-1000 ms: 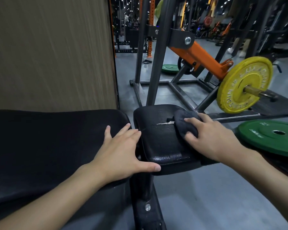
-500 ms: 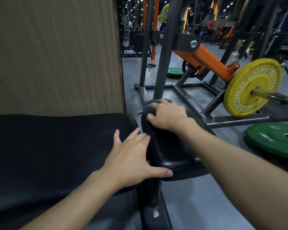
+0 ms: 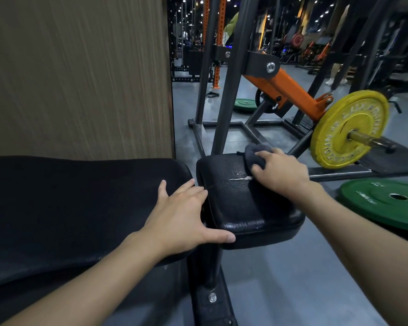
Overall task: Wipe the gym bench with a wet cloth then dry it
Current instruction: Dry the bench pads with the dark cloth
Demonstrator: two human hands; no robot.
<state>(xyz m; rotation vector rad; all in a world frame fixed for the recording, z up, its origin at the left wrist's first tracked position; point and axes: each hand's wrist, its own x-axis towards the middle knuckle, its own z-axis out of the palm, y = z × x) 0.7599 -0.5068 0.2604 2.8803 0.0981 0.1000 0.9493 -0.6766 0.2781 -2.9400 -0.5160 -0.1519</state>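
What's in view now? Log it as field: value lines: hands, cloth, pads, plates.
left hand: open, flat on long pad end, thumb touching seat pad
right hand: holds dark cloth at seat pad's far edge
seat pad: cracked cover, white tear beside the right hand
plates: yellow plate on a bar, green plate lying flat, both right of seat pad

The right hand [image 3: 280,171], with the dark grey crumpled cloth [image 3: 254,153], now sits at the far right corner of the small black padded seat [image 3: 240,208], no longer at its far left edge; the white tear [image 3: 239,178] shows again.
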